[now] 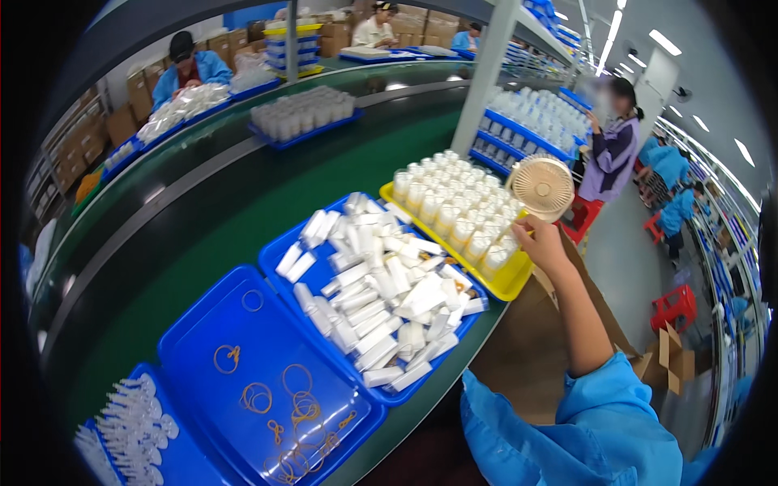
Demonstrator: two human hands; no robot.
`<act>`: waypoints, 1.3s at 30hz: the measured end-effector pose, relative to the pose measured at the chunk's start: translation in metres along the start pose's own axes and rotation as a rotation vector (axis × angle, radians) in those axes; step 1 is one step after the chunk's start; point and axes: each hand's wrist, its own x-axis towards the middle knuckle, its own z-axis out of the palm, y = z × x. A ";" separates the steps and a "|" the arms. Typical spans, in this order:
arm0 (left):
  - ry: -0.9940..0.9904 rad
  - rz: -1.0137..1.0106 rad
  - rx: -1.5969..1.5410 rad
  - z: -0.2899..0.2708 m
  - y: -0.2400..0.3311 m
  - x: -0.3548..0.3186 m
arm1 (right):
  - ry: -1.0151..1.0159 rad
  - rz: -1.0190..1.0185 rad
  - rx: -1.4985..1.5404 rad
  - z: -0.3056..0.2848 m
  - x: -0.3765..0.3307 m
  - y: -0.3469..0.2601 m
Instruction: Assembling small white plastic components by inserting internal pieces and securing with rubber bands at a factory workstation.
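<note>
My right hand (541,243) is reached out past the far right end of the desk (243,194), fingers wrapped around the handle of a small cream handheld fan (541,188). I hold it upright, its round grille face above my fist and just beyond the corner of the yellow tray (508,283), so it stays off the work below. My left hand is nowhere in view, so I cannot tell what it is doing; only my right forearm and its loose blue sleeve (583,429) come up from the lower edge.

The fan looks like smooth matte plastic, with fine radial ribs on its disc. The yellow tray is shallow with a raised rim, packed with pale translucent bottles (450,202) standing upright in close rows, which keeps them from tipping. Nearer me a blue tray (279,255) holds a loose heap of white plastic tubes (377,292) lying flat, any way they fell. Beside it, another blue tray (182,340), glossy and mostly bare, carries scattered tan rubber bands (296,409), thin loops partly tangled. At the lower left a third blue tray holds clear small parts (130,421) laid in a row. The desk itself is a long green belt surface curving away
</note>
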 end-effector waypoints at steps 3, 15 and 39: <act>-0.012 0.094 0.161 0.002 -0.010 0.001 | 0.071 -0.097 -0.324 -0.009 -0.004 -0.004; 0.354 -0.036 -0.947 -0.063 0.056 -0.022 | -0.473 -0.916 -0.163 0.091 -0.014 -0.198; 0.094 0.884 -2.039 -0.084 0.218 -0.043 | -1.258 0.242 1.288 0.053 -0.114 -0.220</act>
